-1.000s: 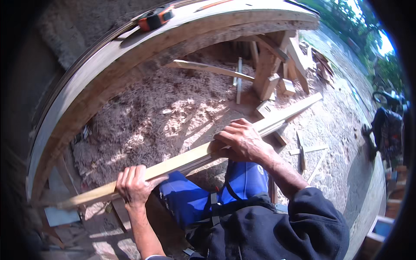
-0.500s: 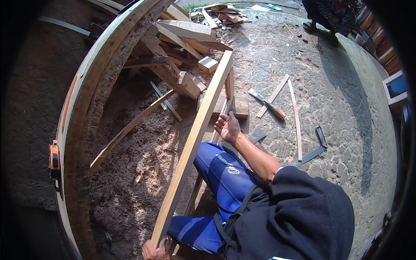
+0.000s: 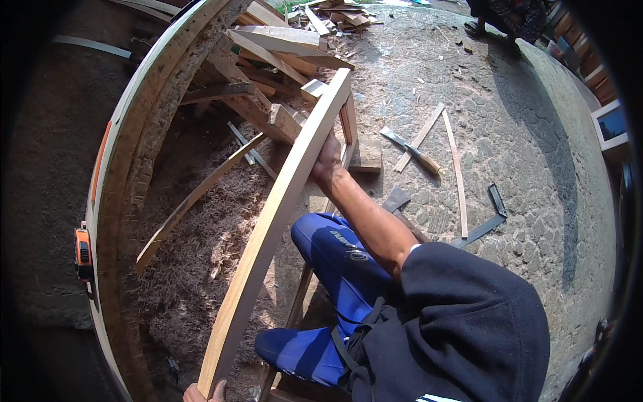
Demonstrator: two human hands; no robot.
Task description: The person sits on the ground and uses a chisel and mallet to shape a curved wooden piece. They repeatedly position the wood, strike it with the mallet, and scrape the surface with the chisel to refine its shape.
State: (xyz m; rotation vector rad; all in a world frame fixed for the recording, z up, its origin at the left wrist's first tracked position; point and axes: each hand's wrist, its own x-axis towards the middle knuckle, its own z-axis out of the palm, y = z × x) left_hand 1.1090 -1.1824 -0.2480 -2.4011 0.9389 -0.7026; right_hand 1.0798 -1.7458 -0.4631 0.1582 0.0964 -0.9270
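Observation:
My right hand (image 3: 327, 159) is closed on the upper part of a long, pale wooden batten (image 3: 264, 214), its fingers mostly behind the wood. My left hand (image 3: 199, 392) grips the lower end at the bottom edge. Another slim piece of wood (image 3: 347, 124) runs beside and under the batten. A wooden-handled chisel (image 3: 415, 154) lies on the concrete to the right, over a short strip. A dark axe-like blade (image 3: 394, 199) lies beside my forearm, and a metal square (image 3: 489, 226) lies farther right.
A curved bench edge (image 3: 117, 194) on my left bears an orange-and-black tape measure (image 3: 83, 251) and a pencil (image 3: 102, 154). Offcuts (image 3: 338, 20) are heaped at the back, shavings (image 3: 194, 295) cover the ground, a person (image 3: 509, 23) is at upper right, a white frame (image 3: 609, 124) at right.
The view has swung round since a second ago. Since the middle frame, my right hand has moved up from an open pose onto the batten, and the batten has shifted slightly left.

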